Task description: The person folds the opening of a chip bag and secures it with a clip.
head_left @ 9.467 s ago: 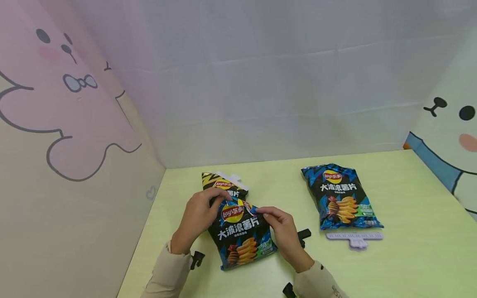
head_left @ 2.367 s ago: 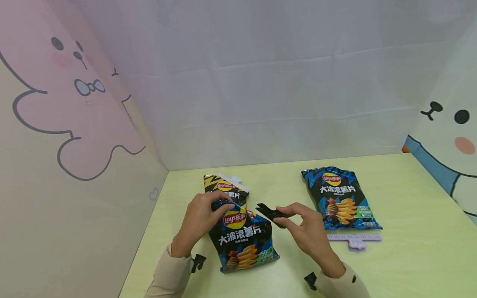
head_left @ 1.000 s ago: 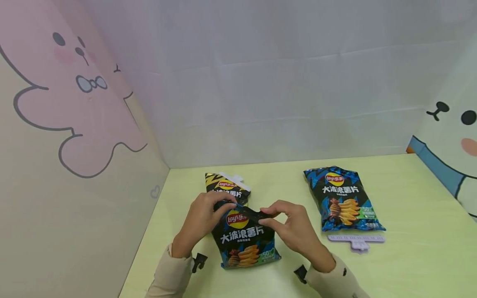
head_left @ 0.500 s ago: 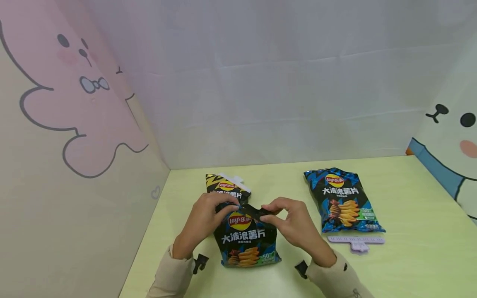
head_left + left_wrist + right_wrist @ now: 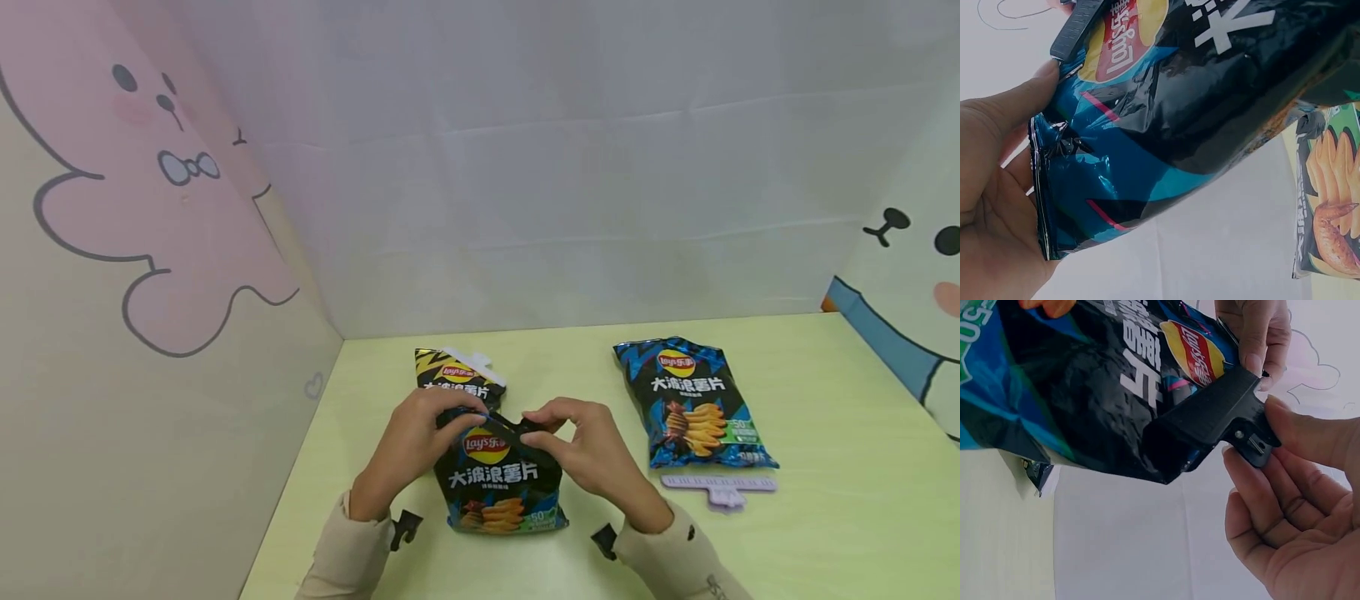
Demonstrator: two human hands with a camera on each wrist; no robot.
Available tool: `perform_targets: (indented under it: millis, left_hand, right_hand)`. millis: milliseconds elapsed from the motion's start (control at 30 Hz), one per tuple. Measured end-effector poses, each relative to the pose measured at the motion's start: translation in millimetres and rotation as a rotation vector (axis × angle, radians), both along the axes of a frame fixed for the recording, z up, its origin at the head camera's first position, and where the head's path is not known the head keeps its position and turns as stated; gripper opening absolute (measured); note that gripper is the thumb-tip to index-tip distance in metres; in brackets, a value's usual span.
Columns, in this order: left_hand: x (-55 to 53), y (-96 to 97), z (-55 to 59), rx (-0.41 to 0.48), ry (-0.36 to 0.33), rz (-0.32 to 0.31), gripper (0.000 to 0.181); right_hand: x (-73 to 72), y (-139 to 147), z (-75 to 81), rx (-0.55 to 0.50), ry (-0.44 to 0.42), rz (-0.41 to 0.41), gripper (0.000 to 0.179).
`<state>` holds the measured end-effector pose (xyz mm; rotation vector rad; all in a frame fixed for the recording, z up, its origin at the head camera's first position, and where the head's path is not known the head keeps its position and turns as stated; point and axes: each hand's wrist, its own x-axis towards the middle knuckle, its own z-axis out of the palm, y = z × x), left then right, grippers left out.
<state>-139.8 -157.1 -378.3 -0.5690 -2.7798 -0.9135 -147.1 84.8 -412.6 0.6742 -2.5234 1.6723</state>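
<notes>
A blue and black potato chip bag (image 5: 498,492) stands tilted up from the table in the head view. My left hand (image 5: 408,446) pinches its top left corner between thumb and fingers; the left wrist view shows the crimped top edge against that hand. My right hand (image 5: 588,450) pinches the handles of a wide black clip (image 5: 1216,409). In the right wrist view the clip's long jaw lies across the bag's top, beside the round logo. The left thumb (image 5: 1044,78) touches the clip's near end. How deep the bag sits in the clip is hidden.
Behind the held bag lies a yellow and black chip bag (image 5: 457,375) with a white clip (image 5: 476,367) on its top. At right is another blue chip bag (image 5: 693,404), with a lilac clip (image 5: 720,486) in front. Fabric walls (image 5: 562,208) border the table.
The black clip lay on the table right of the bag, then rose in my right hand and came onto the bag's top edge. The bag has tilted up slightly; the left hand keeps its corner.
</notes>
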Motion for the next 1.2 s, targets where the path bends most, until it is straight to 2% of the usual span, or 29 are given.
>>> perform_targets:
  millis: [367,667,767,900,967,1033,1200]
  left_hand:
    - [1.0,1.3,-2.1,0.076,-0.042,0.046,0.015]
    - [0.4,0.4,-1.5,0.074,-0.024,0.030,0.011]
    - [2.1,-5.4,-4.3,0.142,-0.005,0.057,0.015]
    - [4.7,-18.6,-15.4,0.276,0.000,0.138,0.032]
    - [6.4,-24.9,-23.4,0.323,-0.031,0.158,0.040]
    - [8.2,-29.8,-31.9,0.363,-0.096,0.158,0.046]
    - [12.6,-35.1,-52.4,0.507,-0.325,0.132,0.051]
  right_hand:
    - [1.7,0,-0.8,0.045,0.008,-0.019,0.021]
    - [0.6,-1,-2.4,0.070,0.019,-0.007,0.025]
    - [1.4,-1,-3.3,0.072,0.005,-0.002,0.025]
    - [2.1,-1,-4.3,0.074,0.003,0.001,0.025]
    - [2.0,-1,-4.8,0.073,0.009,0.001,0.025]
    - [1.8,-1,-5.2,0.068,0.011,0.002,0.026]
    - [2.1,0,-6.9,0.055,0.007,0.010,0.024]
